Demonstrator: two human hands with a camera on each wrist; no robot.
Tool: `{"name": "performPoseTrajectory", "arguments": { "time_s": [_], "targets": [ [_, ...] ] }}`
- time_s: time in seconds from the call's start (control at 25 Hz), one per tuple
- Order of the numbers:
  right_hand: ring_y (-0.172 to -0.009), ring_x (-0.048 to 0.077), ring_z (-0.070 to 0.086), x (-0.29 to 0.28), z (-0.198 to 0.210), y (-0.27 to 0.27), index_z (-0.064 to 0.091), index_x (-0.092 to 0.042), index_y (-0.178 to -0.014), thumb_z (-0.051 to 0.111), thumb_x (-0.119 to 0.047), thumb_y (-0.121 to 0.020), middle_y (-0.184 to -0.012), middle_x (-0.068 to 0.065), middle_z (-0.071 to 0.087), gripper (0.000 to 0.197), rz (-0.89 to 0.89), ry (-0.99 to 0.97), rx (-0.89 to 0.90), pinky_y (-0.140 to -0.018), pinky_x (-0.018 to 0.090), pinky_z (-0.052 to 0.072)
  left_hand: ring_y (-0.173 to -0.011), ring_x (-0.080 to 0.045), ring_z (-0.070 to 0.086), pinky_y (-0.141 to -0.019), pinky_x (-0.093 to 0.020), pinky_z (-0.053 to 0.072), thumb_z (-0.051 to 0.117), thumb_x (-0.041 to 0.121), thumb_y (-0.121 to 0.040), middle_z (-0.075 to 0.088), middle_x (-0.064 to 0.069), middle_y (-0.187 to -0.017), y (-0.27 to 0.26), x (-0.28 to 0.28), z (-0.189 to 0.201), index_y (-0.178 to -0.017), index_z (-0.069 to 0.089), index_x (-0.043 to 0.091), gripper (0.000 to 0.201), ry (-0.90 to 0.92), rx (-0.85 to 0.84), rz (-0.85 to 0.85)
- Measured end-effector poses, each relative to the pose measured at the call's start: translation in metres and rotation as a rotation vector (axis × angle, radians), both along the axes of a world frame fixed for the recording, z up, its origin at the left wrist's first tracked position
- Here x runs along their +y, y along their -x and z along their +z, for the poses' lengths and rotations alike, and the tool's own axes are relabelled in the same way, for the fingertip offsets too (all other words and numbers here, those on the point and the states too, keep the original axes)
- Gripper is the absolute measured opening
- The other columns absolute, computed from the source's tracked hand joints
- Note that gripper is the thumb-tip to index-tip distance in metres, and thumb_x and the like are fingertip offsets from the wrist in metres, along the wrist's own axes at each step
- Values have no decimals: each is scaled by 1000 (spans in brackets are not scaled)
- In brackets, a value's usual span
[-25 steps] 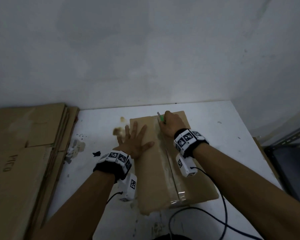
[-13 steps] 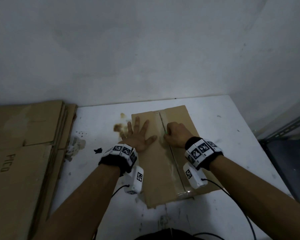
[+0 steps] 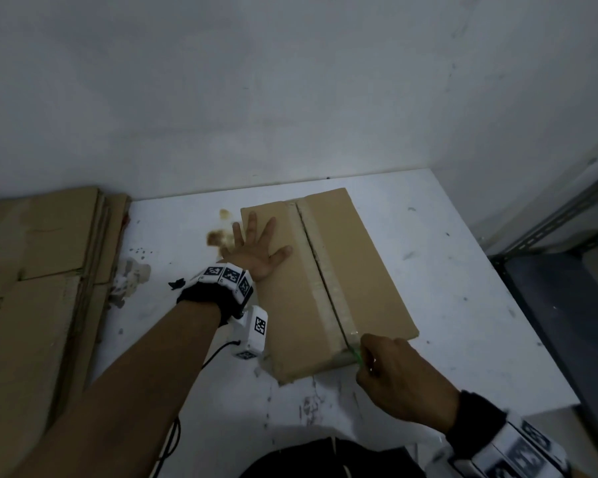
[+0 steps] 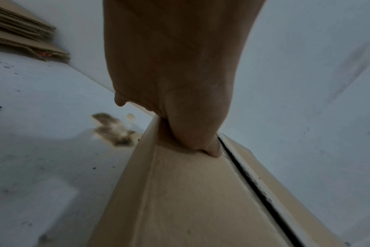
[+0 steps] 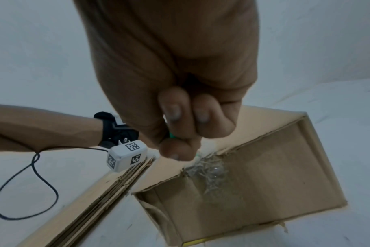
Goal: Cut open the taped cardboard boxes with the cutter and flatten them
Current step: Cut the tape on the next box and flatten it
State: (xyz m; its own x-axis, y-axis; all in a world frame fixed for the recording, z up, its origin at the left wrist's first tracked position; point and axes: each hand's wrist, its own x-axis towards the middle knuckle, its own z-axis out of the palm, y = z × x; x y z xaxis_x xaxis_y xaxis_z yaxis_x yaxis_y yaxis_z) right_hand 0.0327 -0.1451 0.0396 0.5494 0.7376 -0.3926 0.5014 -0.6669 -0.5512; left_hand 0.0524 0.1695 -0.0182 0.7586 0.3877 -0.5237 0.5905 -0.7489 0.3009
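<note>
**Q:** What surface and room is this?

**A:** A white desk (image 3: 463,270) pushed into a corner of plain, pale grey walls (image 3: 290,98). The desktop is scuffed, with dark specks and a brown stain (image 3: 218,238) near the far edge. A grey metal shelf frame (image 3: 563,215) stands off the desk's right side. On the left lies a stack of flattened cardboard (image 3: 32,270), its layered corrugated edges showing.

**Q:** Where is the box?

**A:** The box (image 3: 359,270) lies in the middle of the desk, a flat-topped brown rectangle of matte cardboard. A strip of clear, glossy tape (image 3: 320,281) runs down its length, and a dark slit shows along the seam between the two flaps. In the right wrist view the near end of the box looks open, with torn, shredded tape at the edge.

**Q:** And the hands?

**A:** The left hand (image 3: 256,250) is flat, fingers spread, pressing on the box's left flap near the far end. The right hand (image 3: 390,377) is at the box's near edge, fingers curled tight around a green cutter (image 3: 357,357), which meets the near end of the seam. Both wrists wear black bands carrying white blocks with black-and-white square markers; a black cable (image 5: 21,192) trails from the left one.
</note>
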Motion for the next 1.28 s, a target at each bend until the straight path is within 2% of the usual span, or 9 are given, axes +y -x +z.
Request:
{"name": "performPoseTrajectory", "arguments": {
  "time_s": [0.32, 0.4, 0.6, 0.72, 0.92, 1.0, 1.08, 1.12, 1.28],
  "targets": [
    [-42, 12, 43, -10, 38, -12, 54, -3, -82, 61, -27, -94, -54, 0, 46, 28, -53, -75, 45, -45, 19, 27, -148, -33, -27, -118, -65, -2, 29, 78, -91, -30, -2, -162, 6, -18, 13, -157, -11, 37, 87, -60, -43, 53],
    [-40, 10, 47, -5, 42, -26, 53, -7, -80, 60, -28, -95, -54, 5, 57, 26, -141, -173, 53, -45, 26, 36, -147, -32, -29, -117, -66, -6, 37, 81, -86, -29, -6, -162, 7, -32, 16, -158, -7, 32, 98, -34, -82, 114],
    [-79, 25, 60, 29, -3, -84, 53, -12, -91, 55, -21, -98, -83, 4, 67, 12, -501, -325, -84, -65, 33, 42, -140, -34, -42, -112, -67, -13, 58, 94, -57, -43, -5, -155, 9, -63, 15, -156, -16, 33, 138, 81, -82, 161],
    [-87, 31, 62, 48, -25, -98, 53, -10, -95, 54, -17, -100, -90, 9, 65, 9, -506, -328, -103, -74, 38, 51, -137, -31, -46, -113, -68, -7, 67, 93, -46, -49, -2, -150, 15, -51, 11, -154, -21, 36, 150, 72, -55, 81],
    [-76, 29, 63, 51, -27, -60, 50, -20, -92, 50, -26, -103, -78, 6, 64, 12, -496, -322, -7, -65, 40, 54, -141, -36, -38, -118, -65, 0, 73, 86, -51, -43, -4, -154, 2, -8, 24, -153, -23, 38, 148, -40, 107, -197],
    [-76, 35, 64, 48, -20, -33, 48, -20, -91, 46, -31, -104, -84, 15, 66, 17, -501, -342, 283, -60, 45, 55, -144, -36, -33, -118, -66, 4, 81, 74, -54, -38, 0, -158, -8, 4, 32, -153, -20, 41, 145, -94, 164, -346],
    [-72, 34, 63, 48, -11, -16, 46, -15, -94, 43, -27, -104, -89, 20, 64, 17, -568, -359, 641, -58, 40, 57, -147, -34, -28, -118, -66, 6, 88, 61, -57, -33, 4, -160, -20, 1, 42, -153, -19, 42, 144, -159, 216, -499],
    [-69, 31, 61, 51, -8, -17, 47, -12, -93, 42, -23, -104, -88, 21, 62, 16, -624, -379, 694, -57, 39, 55, -148, -34, -26, -119, -64, 6, 89, 55, -61, -32, 4, -161, -24, -4, 48, -154, -18, 40, 143, -171, 254, -554],
    [-64, 26, 56, 59, -6, -70, 54, -9, -82, 50, -15, -99, -80, 15, 58, 18, -865, -515, 418, -59, 41, 51, -149, -29, -24, -119, -61, 1, 89, 40, -70, -31, 6, -161, -27, -18, 54, -156, -14, 37, 134, -160, 324, -688]
  ]
}}
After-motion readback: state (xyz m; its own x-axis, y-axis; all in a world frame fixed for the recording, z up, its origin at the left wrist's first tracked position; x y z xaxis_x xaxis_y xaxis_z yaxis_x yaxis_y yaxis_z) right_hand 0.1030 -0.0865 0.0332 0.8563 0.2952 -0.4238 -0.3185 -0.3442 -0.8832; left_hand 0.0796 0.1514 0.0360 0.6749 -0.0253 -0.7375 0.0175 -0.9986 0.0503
